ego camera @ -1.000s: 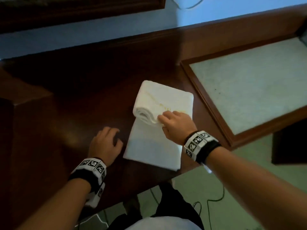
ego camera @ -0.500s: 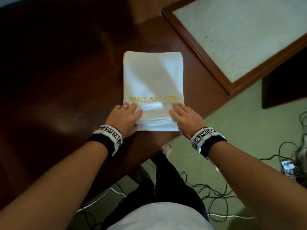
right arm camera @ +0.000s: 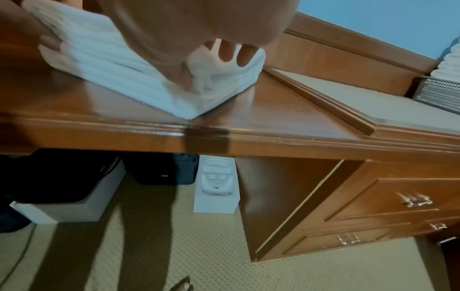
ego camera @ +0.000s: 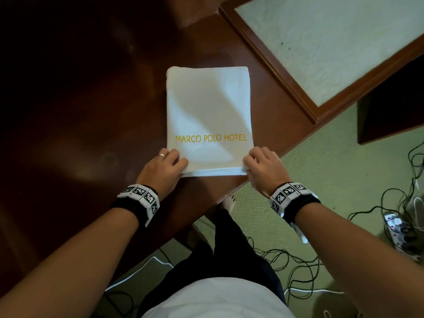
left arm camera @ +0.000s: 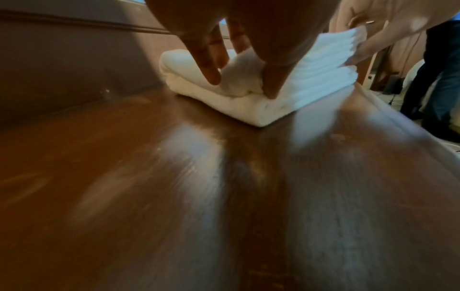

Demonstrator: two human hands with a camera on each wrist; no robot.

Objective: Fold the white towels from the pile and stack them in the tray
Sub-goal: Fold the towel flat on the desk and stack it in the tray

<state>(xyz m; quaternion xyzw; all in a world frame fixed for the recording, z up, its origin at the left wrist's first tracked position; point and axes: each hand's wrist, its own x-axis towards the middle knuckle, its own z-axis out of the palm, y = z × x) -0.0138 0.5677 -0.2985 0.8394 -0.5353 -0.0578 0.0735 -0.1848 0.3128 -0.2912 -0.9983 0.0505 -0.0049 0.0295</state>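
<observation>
Presently, one folded white towel (ego camera: 207, 115) is recorded flat on the dark wooden desk (ego camera: 80, 111), near its front edge, with gold lettering "MARCO POLO HOTEL" uppermost. Its near left corner is pinched by the left hand (ego camera: 164, 167), thumb at the layered edge, fingers curled on top; its near right corner is gripped likewise by the right hand (ego camera: 263, 167).

Progress, as judged: folding of this towel appears complete or nearly so; transfer to the tray is not yet done.

In the right wrist view a perforated metal tray (right arm camera: 438, 94) is seen at the far right, well apart from the towel, with white towels (right arm camera: 449, 63) already stacked in it — their number cannot be told. The unfolded pile is not in view, so the remainder cannot be judged.

Count:
- towels in hand — one
- trays — one
- hands — two
- rings, on the left hand — one
</observation>
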